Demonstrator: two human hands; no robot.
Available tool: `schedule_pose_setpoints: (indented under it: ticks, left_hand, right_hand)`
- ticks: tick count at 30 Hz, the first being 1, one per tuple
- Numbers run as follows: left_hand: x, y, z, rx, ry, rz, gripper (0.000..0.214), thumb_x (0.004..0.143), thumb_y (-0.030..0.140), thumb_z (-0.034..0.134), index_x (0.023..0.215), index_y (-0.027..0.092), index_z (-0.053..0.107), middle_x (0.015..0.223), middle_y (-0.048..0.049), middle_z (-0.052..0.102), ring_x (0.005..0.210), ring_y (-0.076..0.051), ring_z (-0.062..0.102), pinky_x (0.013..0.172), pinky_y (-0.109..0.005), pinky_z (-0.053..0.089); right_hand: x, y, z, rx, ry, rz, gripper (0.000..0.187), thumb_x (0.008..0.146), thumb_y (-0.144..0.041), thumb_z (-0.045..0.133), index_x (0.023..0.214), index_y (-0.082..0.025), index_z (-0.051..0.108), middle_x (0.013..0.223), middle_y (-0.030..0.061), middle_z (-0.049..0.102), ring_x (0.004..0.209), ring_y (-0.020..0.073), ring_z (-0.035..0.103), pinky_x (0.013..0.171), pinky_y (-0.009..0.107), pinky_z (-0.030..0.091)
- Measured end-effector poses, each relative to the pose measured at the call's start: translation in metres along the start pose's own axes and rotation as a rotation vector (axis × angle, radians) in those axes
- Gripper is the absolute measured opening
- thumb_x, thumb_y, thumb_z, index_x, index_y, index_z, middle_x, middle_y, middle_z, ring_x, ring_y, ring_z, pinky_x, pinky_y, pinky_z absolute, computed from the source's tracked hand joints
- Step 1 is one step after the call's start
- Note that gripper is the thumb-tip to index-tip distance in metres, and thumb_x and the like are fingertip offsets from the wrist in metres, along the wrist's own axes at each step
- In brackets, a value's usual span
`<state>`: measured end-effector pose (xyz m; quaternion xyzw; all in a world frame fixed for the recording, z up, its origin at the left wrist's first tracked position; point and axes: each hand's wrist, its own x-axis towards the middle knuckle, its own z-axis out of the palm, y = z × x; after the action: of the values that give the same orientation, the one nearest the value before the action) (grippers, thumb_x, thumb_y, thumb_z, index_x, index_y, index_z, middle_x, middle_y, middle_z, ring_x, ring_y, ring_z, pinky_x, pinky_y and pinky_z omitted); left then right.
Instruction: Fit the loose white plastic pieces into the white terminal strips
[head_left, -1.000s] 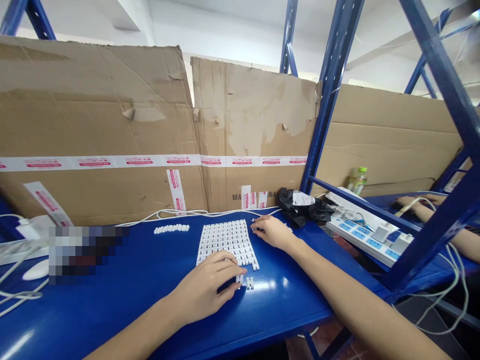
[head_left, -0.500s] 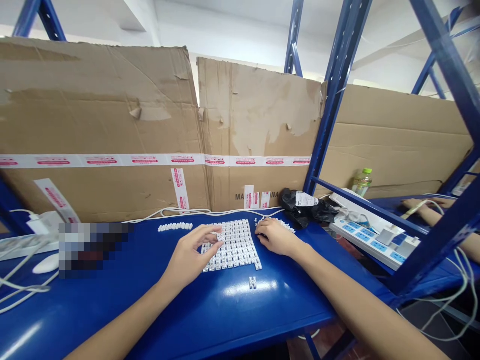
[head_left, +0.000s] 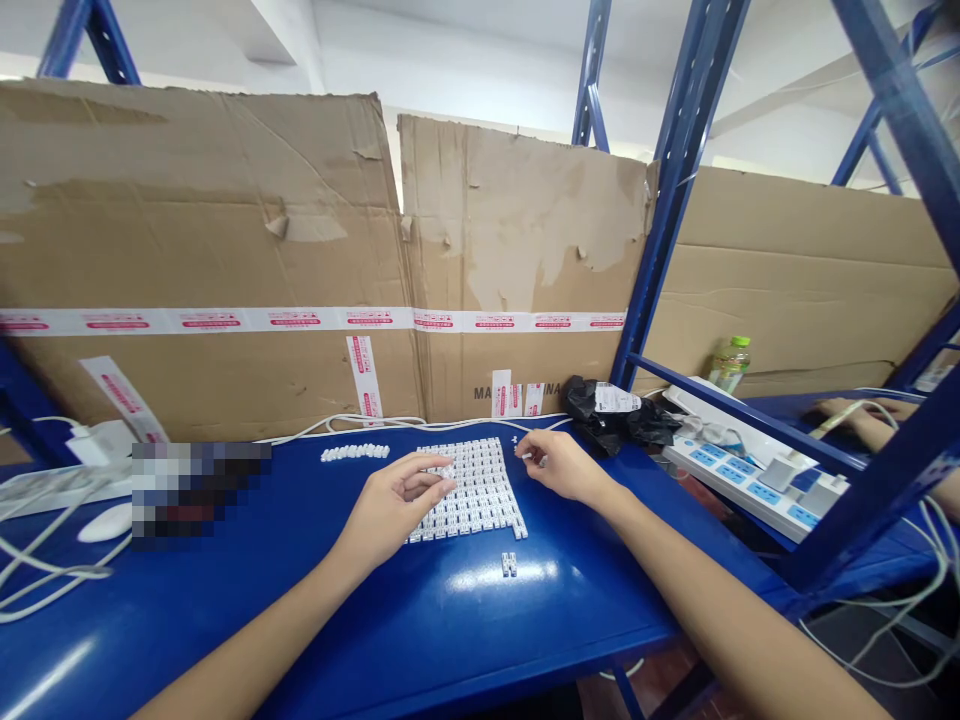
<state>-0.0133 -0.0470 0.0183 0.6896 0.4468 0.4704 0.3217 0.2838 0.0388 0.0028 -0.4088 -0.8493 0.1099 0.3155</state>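
Note:
A flat grid of small white plastic pieces (head_left: 481, 490) lies on the blue table (head_left: 187, 590) in front of me. My left hand (head_left: 397, 507) hovers at the grid's left edge, its curled fingertips over the pieces. Whether those fingers hold anything is hidden. My right hand (head_left: 561, 466) sits just beyond the grid's upper right corner, with thumb and forefinger pinching a tiny white piece (head_left: 524, 455). A short row of white pieces (head_left: 355, 452) lies to the left of the grid, and a small white pair (head_left: 509, 564) lies nearer me.
Taped cardboard sheets (head_left: 225, 250) stand along the table's back, with white cables (head_left: 352, 421) at their foot. A black plastic bag (head_left: 607, 415) and a power strip (head_left: 754, 483) lie to the right. A white mouse (head_left: 105, 522) and a pixelated patch (head_left: 199, 490) are left. A co-worker's hand (head_left: 847, 412) shows beyond blue shelving.
My left hand has moved from the grid's near edge to its left edge. My right hand has lifted slightly back from the grid's corner, now pinching a tiny piece.

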Motion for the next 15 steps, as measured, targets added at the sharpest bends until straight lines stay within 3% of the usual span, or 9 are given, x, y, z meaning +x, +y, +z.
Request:
schedule_pose_setpoints:
  ticks: [4, 7, 11, 15]
  left_hand:
    - [0.001, 0.004, 0.005, -0.062, -0.03, -0.03, 0.035, 0.088, 0.046, 0.079, 0.113, 0.022, 0.078, 0.12, -0.0081, 0.08, 0.103, -0.027, 0.081, 0.092, -0.041, 0.067]
    - [0.002, 0.003, 0.01, -0.094, -0.055, -0.064, 0.036, 0.087, 0.045, 0.081, 0.113, 0.021, 0.077, 0.11, -0.008, 0.083, 0.098, -0.027, 0.081, 0.089, -0.042, 0.066]
    - [0.002, -0.001, 0.014, -0.164, -0.086, -0.094, 0.04, 0.086, 0.044, 0.082, 0.116, 0.02, 0.074, 0.094, -0.0064, 0.084, 0.092, -0.026, 0.081, 0.085, -0.041, 0.066]
    - [0.003, -0.002, 0.015, -0.197, -0.095, -0.094, 0.042, 0.085, 0.043, 0.083, 0.118, 0.019, 0.074, 0.102, -0.008, 0.083, 0.095, -0.026, 0.08, 0.087, -0.042, 0.065]
  right_hand:
    - [0.001, -0.013, 0.003, 0.502, 0.024, 0.113, 0.009, 0.088, -0.018, 0.071, 0.097, -0.02, 0.072, 0.097, 0.0046, 0.078, 0.086, 0.0183, 0.073, 0.085, 0.035, 0.06]
    - [0.002, -0.03, 0.011, 0.833, -0.043, 0.156, 0.022, 0.085, -0.033, 0.083, 0.098, -0.02, 0.071, 0.099, 0.0053, 0.079, 0.092, 0.0185, 0.075, 0.09, 0.037, 0.061]
    - [0.0, -0.049, 0.021, 0.994, -0.082, 0.175, 0.03, 0.08, -0.036, 0.09, 0.098, -0.02, 0.071, 0.095, 0.0036, 0.078, 0.09, 0.0177, 0.075, 0.09, 0.037, 0.061]
    - [0.0, -0.058, 0.027, 1.02, -0.088, 0.157, 0.031, 0.08, -0.037, 0.091, 0.098, -0.02, 0.072, 0.091, 0.0027, 0.077, 0.087, 0.0173, 0.074, 0.084, 0.034, 0.061]
